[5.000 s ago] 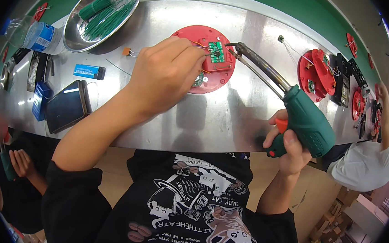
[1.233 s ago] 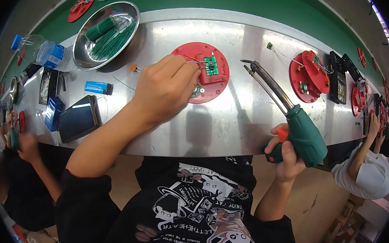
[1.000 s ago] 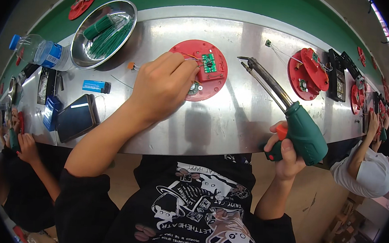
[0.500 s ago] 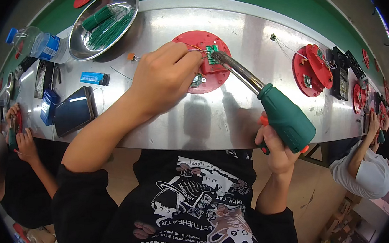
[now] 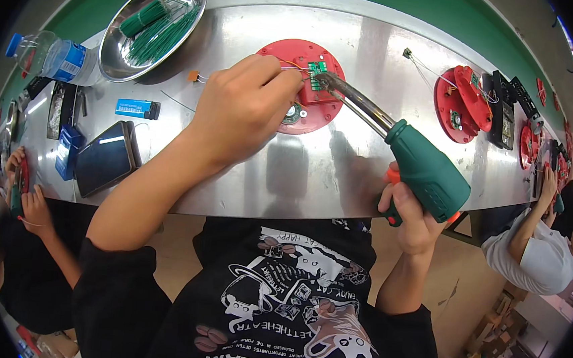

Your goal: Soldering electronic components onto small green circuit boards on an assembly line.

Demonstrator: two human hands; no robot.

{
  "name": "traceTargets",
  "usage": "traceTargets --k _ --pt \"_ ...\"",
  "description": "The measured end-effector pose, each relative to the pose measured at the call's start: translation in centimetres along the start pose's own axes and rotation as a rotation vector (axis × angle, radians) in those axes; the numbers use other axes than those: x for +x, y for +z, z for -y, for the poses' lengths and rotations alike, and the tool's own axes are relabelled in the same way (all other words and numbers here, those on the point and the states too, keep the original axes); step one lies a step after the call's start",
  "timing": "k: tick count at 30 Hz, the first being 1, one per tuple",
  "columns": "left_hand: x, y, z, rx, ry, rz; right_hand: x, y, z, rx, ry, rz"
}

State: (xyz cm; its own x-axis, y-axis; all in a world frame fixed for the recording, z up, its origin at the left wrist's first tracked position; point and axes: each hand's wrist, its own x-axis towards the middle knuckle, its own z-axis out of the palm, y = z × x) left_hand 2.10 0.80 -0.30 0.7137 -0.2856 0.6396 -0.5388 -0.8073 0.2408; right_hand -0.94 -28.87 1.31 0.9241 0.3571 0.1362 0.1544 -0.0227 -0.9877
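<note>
My right hand [image 5: 413, 216] is wrapped around the handle of a green soldering gun [image 5: 428, 170] with orange parts. Its metal tip touches or hovers just over a small green circuit board [image 5: 317, 74], which lies on a round red plastic disc [image 5: 325, 111]. Over the disc's left side, my left hand [image 5: 249, 102] is closed in a pinch on a thin wire right beside the board; the fingertips are partly hidden. A thin dark wire [image 5: 177, 100] trails out to the left of that hand. Fine coloured wires [image 5: 294, 65] run to the board.
At the far left stands a metal bowl [image 5: 193, 34] of green wires, near a plastic bottle [image 5: 67, 61], a blue lighter [image 5: 137, 108] and a dark wallet-like case [image 5: 106, 159]. Another red assembly [image 5: 450, 114] sits at right. Co-workers' hands [image 5: 36, 210] show at both sides.
The view has shifted slightly. Both hands keep their grips, and the soldering gun's tip stays at the circuit board.
</note>
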Motion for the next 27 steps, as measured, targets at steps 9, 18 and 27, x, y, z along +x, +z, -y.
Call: traceTargets --k 9,18,27 --pt "0.12 -0.05 -0.07 0.008 0.001 0.003 -0.01 -0.17 0.02 -0.011 0.008 0.028" --pt "0.11 -0.59 -0.34 -0.006 -0.057 0.081 -0.11 -0.11 -0.02 0.01 -0.032 -0.014" --pt "0.14 -0.26 -0.23 0.021 -0.036 0.043 -0.03 0.18 0.01 0.015 -0.042 -0.042"
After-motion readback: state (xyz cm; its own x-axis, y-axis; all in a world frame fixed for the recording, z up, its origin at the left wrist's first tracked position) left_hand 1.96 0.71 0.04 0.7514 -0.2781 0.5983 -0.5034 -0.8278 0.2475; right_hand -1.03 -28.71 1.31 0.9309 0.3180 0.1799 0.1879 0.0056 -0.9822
